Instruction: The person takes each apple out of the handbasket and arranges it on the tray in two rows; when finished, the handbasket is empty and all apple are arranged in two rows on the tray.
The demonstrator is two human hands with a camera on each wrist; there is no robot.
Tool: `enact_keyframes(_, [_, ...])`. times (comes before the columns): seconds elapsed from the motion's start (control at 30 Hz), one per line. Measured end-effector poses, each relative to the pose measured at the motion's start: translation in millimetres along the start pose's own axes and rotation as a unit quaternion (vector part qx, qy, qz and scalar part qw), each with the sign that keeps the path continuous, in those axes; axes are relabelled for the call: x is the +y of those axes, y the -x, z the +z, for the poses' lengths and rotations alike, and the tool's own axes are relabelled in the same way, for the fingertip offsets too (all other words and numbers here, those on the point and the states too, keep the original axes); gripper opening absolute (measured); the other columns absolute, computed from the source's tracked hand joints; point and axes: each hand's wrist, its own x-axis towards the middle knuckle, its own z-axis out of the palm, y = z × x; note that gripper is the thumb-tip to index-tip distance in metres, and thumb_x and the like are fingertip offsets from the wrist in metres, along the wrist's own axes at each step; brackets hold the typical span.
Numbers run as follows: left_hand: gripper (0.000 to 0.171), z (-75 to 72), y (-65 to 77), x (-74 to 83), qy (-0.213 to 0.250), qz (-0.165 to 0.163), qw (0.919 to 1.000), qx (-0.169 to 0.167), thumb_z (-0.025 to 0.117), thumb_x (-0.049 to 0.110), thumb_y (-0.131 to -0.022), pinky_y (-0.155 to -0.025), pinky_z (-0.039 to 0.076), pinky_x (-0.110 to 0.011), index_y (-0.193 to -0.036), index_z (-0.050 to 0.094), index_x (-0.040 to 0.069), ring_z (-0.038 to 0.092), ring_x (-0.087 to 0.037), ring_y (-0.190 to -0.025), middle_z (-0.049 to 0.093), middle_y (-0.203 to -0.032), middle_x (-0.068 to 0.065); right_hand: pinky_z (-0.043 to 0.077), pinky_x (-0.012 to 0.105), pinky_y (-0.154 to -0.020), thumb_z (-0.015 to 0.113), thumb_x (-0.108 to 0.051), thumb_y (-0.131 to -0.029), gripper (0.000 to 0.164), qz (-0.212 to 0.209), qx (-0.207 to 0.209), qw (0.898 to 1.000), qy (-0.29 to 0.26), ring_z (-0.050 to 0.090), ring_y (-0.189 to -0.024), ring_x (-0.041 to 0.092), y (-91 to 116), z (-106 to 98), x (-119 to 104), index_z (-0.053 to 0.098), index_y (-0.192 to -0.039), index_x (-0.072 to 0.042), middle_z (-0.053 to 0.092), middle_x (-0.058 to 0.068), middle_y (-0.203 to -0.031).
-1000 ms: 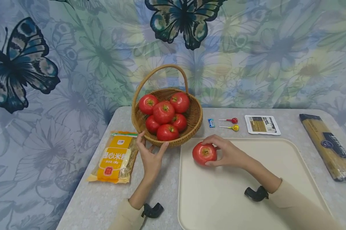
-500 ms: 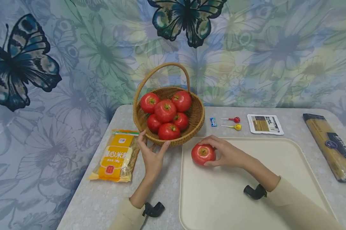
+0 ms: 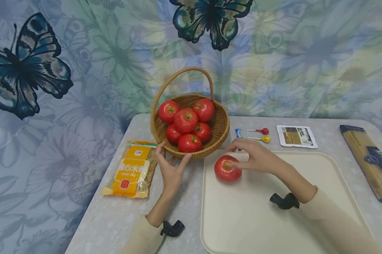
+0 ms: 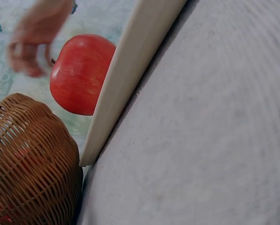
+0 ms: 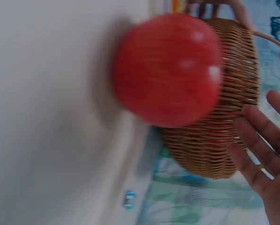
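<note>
A wicker basket (image 3: 223, 131) with an arched handle tilts toward me at the table's back, with several red apples (image 3: 186, 120) inside. At its front rim my left hand (image 3: 171, 176) holds on, thumb on the near edge and fingers at the left side. One red apple (image 3: 225, 173) sits on the cream tray (image 3: 260, 218), near its back left corner. My right hand (image 3: 261, 158) hovers above and right of that apple, fingers spread and holding nothing. The right wrist view shows its fingers (image 5: 257, 140) apart from the apple (image 5: 168, 70).
Left of the basket lies a yellow food packet (image 3: 132, 171). Behind the tray are a small blue candy (image 3: 239, 133), a red lollipop (image 3: 265, 131), a yellow lollipop (image 3: 266, 139) and a white flat pack (image 3: 297, 136). A pack of noodles (image 3: 367, 160) lies at the right.
My right hand has let go of the apple on the tray and lifted up and right from it. My left hand stays on the basket. The head view has shifted slightly.
</note>
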Motion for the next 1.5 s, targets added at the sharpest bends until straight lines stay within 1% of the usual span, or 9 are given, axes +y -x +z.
enact_keyframes(0.1, [0.084,0.9,-0.6,0.4,-0.003,-0.003,1.0,-0.004,0.078,0.009,-0.082,-0.098,0.04,-0.057,-0.142,0.021,-0.002,0.024,-0.044,-0.143,0.021,-0.152,-0.018,0.052,0.038,-0.086,0.086,-0.018,-0.074,0.046,-0.043,0.046,0.998,0.001,0.059,-0.105,0.018,-22.9,-13.2,-3.2,0.065,-0.115,-0.012,0.065,0.001,-0.112])
enact_keyframes(0.2, [0.084,0.9,-1.0,0.3,-0.006,-0.006,0.9999,-0.006,0.078,0.01,-0.081,-0.099,0.04,-0.057,-0.143,0.021,0.0,0.024,-0.043,-0.143,0.021,-0.152,-0.017,0.05,0.041,-0.093,0.087,-0.02,-0.074,0.055,-0.057,0.055,0.997,-0.013,0.055,-0.116,0.021,-53.4,-18.3,-1.9,0.062,-0.123,-0.011,0.06,0.005,-0.124])
enact_keyframes(0.4, [0.083,-0.3,-0.9,-0.3,-0.008,0.002,1.0,-0.003,0.077,0.008,-0.082,-0.098,0.041,-0.057,-0.143,0.021,0.0,0.026,-0.045,-0.142,0.022,-0.152,-0.017,0.054,0.045,-0.089,0.085,-0.03,-0.076,0.07,-0.022,0.004,0.999,-0.035,0.048,-0.127,0.031,-114.0,-5.9,9.1,0.054,-0.136,-0.012,0.043,0.011,-0.143])
enact_keyframes(0.47, [0.083,0.2,-0.3,-0.5,-0.004,0.005,1.0,-0.003,0.077,0.007,-0.082,-0.098,0.041,-0.058,-0.142,0.021,-0.002,0.026,-0.045,-0.141,0.023,-0.151,-0.017,0.056,0.042,-0.081,0.084,-0.032,-0.077,0.073,-0.008,-0.014,1.0,-0.026,0.05,-0.124,0.032,-128.8,1.2,13.2,0.05,-0.14,-0.013,0.038,0.013,-0.147])
enact_keyframes(0.6, [0.083,0.9,1.2,0.2,0.0,0.0,1.0,-0.006,0.077,0.007,-0.082,-0.098,0.041,-0.058,-0.142,0.021,-0.002,0.025,-0.045,-0.142,0.022,-0.151,-0.02,0.054,0.042,-0.084,0.082,-0.035,-0.079,0.076,0.023,-0.036,0.999,-0.006,0.048,-0.127,0.03,-148.5,12.5,17.2,0.046,-0.144,-0.018,0.033,0.014,-0.151])
enact_keyframes(0.83, [0.083,-0.7,1.5,1.5,-0.004,-0.008,0.9999,-0.011,0.077,0.009,-0.083,-0.099,0.04,-0.057,-0.143,0.021,0.0,0.024,-0.044,-0.142,0.02,-0.151,-0.025,0.039,0.05,-0.108,0.08,-0.036,-0.081,0.073,0.064,-0.053,0.997,-0.001,0.041,-0.135,0.028,-163.9,22.8,20.4,0.046,-0.143,-0.022,0.041,0.009,-0.146])
enact_keyframes(1.0, [0.083,-3.9,1.6,1.0,-0.006,-0.009,0.9999,-0.009,0.077,0.008,-0.082,-0.098,0.041,-0.057,-0.143,0.021,-0.002,0.025,-0.045,-0.141,0.022,-0.151,-0.021,0.039,0.049,-0.108,0.08,-0.035,-0.081,0.069,0.049,-0.044,0.998,0.011,0.044,-0.134,0.027,-166.6,26.2,19.6,0.048,-0.141,-0.019,0.046,0.007,-0.143])
enact_keyframes(1.2, [0.083,-1.9,1.0,-0.5,0.0,0.001,1.0,-0.002,0.077,0.006,-0.081,-0.097,0.042,-0.057,-0.142,0.021,-0.003,0.027,-0.046,-0.14,0.023,-0.15,-0.019,0.047,0.042,-0.097,0.076,-0.024,-0.085,0.05,0.033,0.008,0.999,-0.009,0.054,-0.118,0.024,-163.3,16.4,19.0,0.057,-0.13,-0.012,0.056,0.007,-0.129])
enact_keyframes(1.5, [0.085,0.3,2.1,4.3,-0.002,-0.003,1.0,-0.001,0.077,0.006,-0.082,-0.097,0.041,-0.057,-0.143,0.02,-0.004,0.026,-0.045,-0.141,0.02,-0.151,-0.022,0.041,0.047,-0.107,0.081,-0.034,-0.08,0.075,0.043,-0.065,0.996,0.034,0.046,-0.131,0.028,-166.4,22.0,20.1,0.045,-0.145,-0.021,0.047,0.008,-0.141])
